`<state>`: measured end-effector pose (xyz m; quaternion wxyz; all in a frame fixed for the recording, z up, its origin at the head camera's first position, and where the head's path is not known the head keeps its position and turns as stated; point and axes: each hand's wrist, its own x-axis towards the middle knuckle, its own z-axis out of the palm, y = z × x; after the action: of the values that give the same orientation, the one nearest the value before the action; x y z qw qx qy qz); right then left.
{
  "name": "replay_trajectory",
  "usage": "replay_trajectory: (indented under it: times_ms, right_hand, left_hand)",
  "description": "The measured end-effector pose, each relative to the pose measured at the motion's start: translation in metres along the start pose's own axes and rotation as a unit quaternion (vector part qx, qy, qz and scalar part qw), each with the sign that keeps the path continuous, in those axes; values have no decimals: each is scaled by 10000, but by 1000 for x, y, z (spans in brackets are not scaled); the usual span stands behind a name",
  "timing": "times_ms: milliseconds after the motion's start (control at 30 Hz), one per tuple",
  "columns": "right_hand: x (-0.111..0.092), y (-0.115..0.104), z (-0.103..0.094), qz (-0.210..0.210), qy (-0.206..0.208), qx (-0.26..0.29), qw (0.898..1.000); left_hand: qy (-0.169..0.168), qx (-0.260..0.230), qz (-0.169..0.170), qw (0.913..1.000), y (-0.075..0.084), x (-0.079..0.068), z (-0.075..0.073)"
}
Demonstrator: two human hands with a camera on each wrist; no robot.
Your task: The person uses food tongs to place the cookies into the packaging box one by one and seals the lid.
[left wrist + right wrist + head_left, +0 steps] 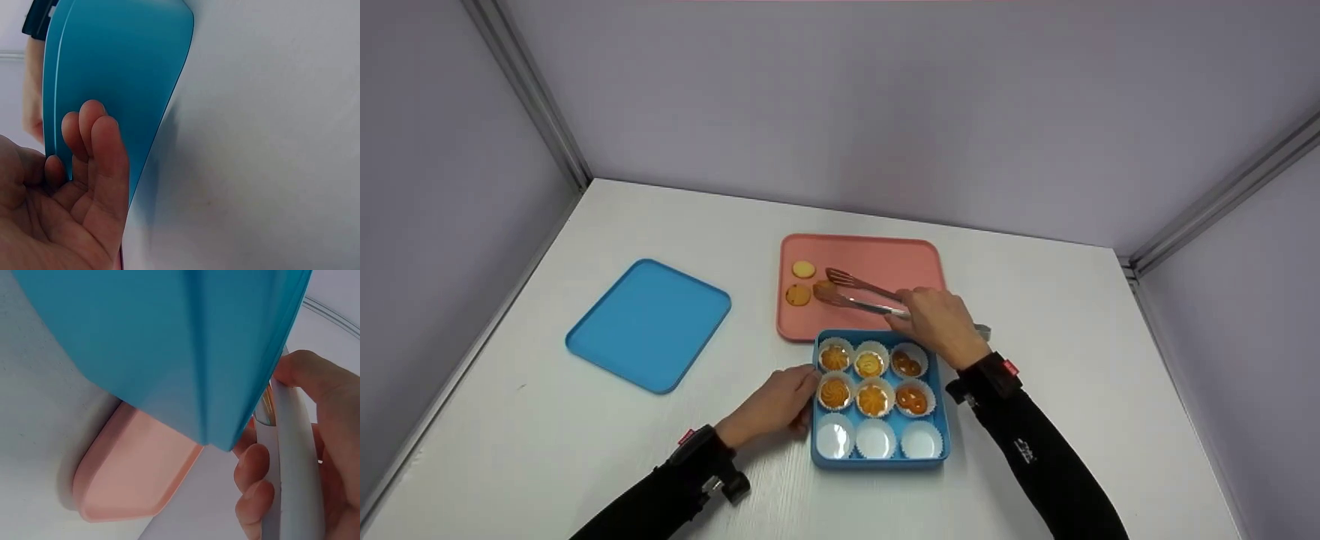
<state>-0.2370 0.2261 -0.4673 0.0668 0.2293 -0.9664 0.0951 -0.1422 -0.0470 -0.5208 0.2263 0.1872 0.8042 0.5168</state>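
My right hand (937,322) grips metal tongs (877,307) with brown slotted tips. The tips reach over the pink tray (877,255), around or beside a brown cookie (825,288); contact cannot be told. A pale cookie (803,269) and a speckled cookie (798,295) lie left of them. Below stands a blue box (881,464) with white paper cups in rows. Cookies sit in the back and middle rows; the front cups (875,439) show bare white bottoms. My left hand (776,405) holds the box's left wall, its fingers (109,149) along the outside and thumb by the rim.
A flat blue tray or lid (649,326) lies on the white table (510,442) to the left. Grey panels (915,112) enclose the table at the back and on both sides. The box's back edge adjoins the pink tray's front edge.
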Motion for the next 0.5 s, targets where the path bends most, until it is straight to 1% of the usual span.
replay_trajectory:
  times_ms: [233, 500]
  right_hand:
    - [-7, 8, -6, 138, -6, 248, 9996]
    - [-20, 16, -15, 224, 163, 252, 9993]
  left_hand:
    - [14, 6, -25, 10000, -1, 3, 0]
    - [28, 18, -54, 10000, -1, 4, 0]
